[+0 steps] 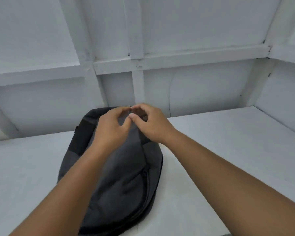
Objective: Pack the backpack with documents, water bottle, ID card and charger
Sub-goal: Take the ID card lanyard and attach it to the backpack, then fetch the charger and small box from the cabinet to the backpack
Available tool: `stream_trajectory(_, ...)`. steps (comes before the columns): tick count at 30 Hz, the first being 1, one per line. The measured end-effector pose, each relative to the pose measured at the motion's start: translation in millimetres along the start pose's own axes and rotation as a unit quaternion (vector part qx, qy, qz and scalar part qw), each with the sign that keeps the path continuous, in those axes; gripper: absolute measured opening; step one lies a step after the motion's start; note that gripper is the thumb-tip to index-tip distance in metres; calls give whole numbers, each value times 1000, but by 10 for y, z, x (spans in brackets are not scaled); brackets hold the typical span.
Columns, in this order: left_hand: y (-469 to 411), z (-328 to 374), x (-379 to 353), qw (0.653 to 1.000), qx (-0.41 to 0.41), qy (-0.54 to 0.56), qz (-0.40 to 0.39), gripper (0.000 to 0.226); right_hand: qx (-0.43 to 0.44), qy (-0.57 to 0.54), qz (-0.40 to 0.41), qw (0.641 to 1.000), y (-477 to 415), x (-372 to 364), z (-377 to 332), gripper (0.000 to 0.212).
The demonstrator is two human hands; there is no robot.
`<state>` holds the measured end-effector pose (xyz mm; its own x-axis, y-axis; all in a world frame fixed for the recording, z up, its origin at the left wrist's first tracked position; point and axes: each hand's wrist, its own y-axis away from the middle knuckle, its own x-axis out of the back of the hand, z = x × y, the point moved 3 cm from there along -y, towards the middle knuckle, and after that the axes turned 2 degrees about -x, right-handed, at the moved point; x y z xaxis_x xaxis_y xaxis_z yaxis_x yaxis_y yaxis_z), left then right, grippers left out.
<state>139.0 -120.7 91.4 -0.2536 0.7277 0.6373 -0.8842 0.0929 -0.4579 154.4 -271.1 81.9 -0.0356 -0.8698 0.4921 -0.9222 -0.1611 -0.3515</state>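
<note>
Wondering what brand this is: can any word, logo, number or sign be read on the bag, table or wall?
None can be read.
The backpack shows no legible label or logo.
The table and wall bear no writing.
The left hand and right hand cover its far end; anything there is hidden.

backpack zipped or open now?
Looks zipped: backpack lies flat, no gap along visible seams. Left hand and right hand cover its far end; cannot tell there.

Flat on table [228,142], backpack [123,176], lengthwise front to back — far end close to wall [211,86] behind. Over that far end, left hand [109,128] and right hand [152,123] side by side, fingertips nearly meeting. Left forearm [78,176] above backpack, right forearm [228,167] above table to its right. Side wall [288,99] along table's right edge.
</note>
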Motion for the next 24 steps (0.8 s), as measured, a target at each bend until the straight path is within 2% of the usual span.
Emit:
stream_trajectory(6, -379, 1144, -1152, 982, -101, 119, -109, 33, -97, 77, 183, 975, 606, 1515, 416, 32)
stream_trajectory(9, -279, 1860, -1642, 953, -167, 188, -169, 32, -143, 127, 273, 943, 1255, 2208, 407, 34)
stream_trajectory(12, 68, 2631, -2029, 909, -242, 239, -242, 31, -195, 169, 364, 895, 2110, 2724, 279, 35)
stream_trajectory(14, 398, 3128, -2203, 869, -289, 279, -290, 33, -234, 196, 413, 858, 2708, 2977, 127, 36)
stream_trajectory(18, 1292, 4100, -2340, 766, -384, 353, -376, 33, -297, 242, 520, 764, 3962, 3213, -358, 32)
stream_trajectory(22, 2325, 4839, -2214, 649, -454, 415, -447, 32, -343, 280, 604, 662, 5102, 3075, -1020, 25)
stream_trajectory(24, 2883, 5113, -2079, 589, -480, 439, -480, 32, -371, 310, 639, 598, 5629, 2856, -1380, 23)
